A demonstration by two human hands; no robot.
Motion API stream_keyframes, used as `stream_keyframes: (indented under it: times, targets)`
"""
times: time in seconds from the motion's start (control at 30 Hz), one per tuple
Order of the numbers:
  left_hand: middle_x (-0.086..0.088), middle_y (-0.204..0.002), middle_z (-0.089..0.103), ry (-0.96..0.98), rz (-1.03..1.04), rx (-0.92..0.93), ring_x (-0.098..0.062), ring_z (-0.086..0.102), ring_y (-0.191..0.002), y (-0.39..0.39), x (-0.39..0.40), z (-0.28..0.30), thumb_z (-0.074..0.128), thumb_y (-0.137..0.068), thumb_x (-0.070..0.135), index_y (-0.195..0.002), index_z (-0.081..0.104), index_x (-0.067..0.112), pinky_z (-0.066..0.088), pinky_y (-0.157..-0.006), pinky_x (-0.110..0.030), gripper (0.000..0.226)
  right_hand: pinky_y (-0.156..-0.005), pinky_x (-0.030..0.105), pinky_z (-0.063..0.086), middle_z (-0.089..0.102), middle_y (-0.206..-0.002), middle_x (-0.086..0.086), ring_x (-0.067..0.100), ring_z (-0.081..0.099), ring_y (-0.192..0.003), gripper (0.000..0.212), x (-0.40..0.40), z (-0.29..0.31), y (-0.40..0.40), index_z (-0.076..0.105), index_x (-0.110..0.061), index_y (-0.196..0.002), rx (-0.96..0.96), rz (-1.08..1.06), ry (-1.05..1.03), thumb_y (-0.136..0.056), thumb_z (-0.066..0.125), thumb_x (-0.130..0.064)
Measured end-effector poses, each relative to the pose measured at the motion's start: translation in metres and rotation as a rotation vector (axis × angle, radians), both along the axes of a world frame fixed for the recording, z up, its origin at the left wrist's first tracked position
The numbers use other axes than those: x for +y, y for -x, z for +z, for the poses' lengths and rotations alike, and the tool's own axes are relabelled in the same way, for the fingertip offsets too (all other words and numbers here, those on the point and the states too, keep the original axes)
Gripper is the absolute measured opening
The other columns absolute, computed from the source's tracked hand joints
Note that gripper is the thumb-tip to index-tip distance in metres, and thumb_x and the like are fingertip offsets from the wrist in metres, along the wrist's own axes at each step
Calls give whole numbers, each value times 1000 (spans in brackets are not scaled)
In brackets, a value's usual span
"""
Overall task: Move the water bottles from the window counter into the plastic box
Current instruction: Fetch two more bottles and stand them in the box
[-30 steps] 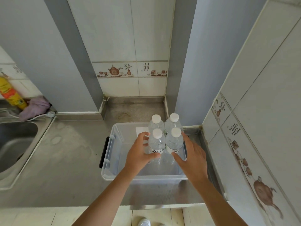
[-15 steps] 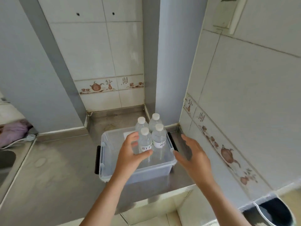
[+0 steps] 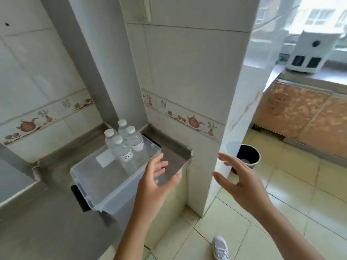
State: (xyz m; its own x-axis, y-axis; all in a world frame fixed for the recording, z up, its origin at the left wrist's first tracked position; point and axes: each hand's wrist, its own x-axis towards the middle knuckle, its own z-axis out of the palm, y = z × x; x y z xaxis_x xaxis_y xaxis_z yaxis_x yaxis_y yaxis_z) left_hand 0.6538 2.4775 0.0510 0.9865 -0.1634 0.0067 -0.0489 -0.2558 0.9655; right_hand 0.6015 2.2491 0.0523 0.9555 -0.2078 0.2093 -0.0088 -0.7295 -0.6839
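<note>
A clear plastic box (image 3: 97, 186) with black handles sits on the steel counter. Several water bottles (image 3: 122, 147) with white caps stand upright in its far right corner. My left hand (image 3: 155, 177) hovers open over the box's near right corner, apart from the bottles. My right hand (image 3: 238, 181) is open too, held in the air to the right of the tiled pillar, over the floor. Neither hand holds anything.
A tiled pillar (image 3: 187, 91) stands right of the box. Beyond it a black bin (image 3: 247, 156) rests on the tiled floor. A window counter (image 3: 308, 77) at far right carries a white appliance (image 3: 313, 51). A white shoe (image 3: 220, 248) shows below.
Both hands let go of the bottles and drew back from the box. The view swung to the right, so the pillar, floor and window counter came into sight.
</note>
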Motion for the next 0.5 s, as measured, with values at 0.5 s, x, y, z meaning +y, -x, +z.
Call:
stream_keyframes:
  times: [0.5]
  targets:
    - [29,-125,53,-217,-440,-170,3,50,-120,37,-232,-17,71,-80,50,-132,34,54,41,-93,-25,64,-77,24,44,63,-124,-9,15,63,-104,58,-187,1,150,49,-30,-134,58,-470,231,-81,61,-51]
